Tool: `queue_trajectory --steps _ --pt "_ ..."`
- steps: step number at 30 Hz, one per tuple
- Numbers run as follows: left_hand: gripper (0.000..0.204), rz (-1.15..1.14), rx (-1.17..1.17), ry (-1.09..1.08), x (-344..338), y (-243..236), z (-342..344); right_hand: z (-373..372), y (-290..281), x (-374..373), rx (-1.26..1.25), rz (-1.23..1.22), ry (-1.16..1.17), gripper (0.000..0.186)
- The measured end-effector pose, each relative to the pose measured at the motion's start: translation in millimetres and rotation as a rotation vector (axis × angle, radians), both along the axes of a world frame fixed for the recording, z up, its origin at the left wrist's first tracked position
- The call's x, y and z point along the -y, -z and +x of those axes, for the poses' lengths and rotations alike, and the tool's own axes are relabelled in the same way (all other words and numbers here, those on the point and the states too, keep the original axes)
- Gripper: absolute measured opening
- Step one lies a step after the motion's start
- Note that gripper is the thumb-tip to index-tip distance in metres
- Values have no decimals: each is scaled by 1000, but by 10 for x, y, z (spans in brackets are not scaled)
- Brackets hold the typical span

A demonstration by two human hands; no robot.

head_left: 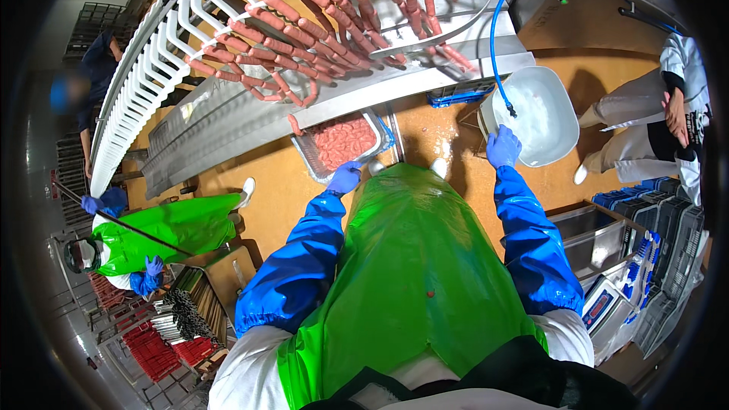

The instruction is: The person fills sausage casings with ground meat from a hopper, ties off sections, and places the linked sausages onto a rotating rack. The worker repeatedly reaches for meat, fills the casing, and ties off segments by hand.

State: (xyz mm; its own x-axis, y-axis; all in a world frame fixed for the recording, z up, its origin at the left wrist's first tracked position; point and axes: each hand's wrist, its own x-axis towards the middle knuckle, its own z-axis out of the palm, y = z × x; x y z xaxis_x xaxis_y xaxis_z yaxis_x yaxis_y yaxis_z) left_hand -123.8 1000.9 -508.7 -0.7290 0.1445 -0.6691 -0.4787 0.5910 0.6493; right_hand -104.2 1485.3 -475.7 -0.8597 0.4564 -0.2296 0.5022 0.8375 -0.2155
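Note:
My left hand [345,177], in a blue glove, is closed at the near rim of a grey plastic crate [323,176] filled with pink sausages [343,141]. My right hand [503,147], gloved the same way, is closed at the near left rim of a white tub [558,153] of water. A blue hose [495,34] hangs down into the tub. Linked sausages [323,30] hang in loops from white hooks [199,7] on a curved rail, above a metal tray [228,118]. One sausage end [295,124] dangles over the crate.
At the left, a person in a green apron [171,235] holds a long dark rod [121,222]. Another person [649,110] in white stands at the right. Stacked crates [668,235] and a scale [604,305] are at the lower right. Racks of sticks [190,311] stand lower left.

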Motion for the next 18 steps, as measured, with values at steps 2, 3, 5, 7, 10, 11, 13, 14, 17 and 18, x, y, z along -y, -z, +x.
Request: queue_trajectory --steps 2,3,5,7,10,11,13,14,17,18 --pt "28 -7 -11 32 -105 36 21 -11 -7 -28 17 -26 -18 44" --pt "28 -12 -31 61 -130 64 31 -12 5 -42 12 -36 -20 44" --pt "28 -13 -55 99 -144 108 50 -17 30 -57 2 -54 -25 46" --pt "29 -9 -63 123 -138 110 58 -11 26 -80 22 -76 -26 47" --pt "29 -33 16 49 -198 35 85 3 69 -127 29 -99 -27 50" --pt "28 -50 -8 66 -219 -6 83 5 94 -142 28 -104 -27 51" --pt "28 -41 -31 66 -124 44 151 -25 24 -113 79 -146 -27 54" --pt "28 -36 -40 64 -77 80 211 -43 -15 -102 108 -166 -29 55" --pt "31 -52 11 105 -123 -150 211 -98 418 -367 24 -421 48 57" --pt "32 -47 16 118 -153 -263 176 -76 653 -511 -33 -548 84 56"
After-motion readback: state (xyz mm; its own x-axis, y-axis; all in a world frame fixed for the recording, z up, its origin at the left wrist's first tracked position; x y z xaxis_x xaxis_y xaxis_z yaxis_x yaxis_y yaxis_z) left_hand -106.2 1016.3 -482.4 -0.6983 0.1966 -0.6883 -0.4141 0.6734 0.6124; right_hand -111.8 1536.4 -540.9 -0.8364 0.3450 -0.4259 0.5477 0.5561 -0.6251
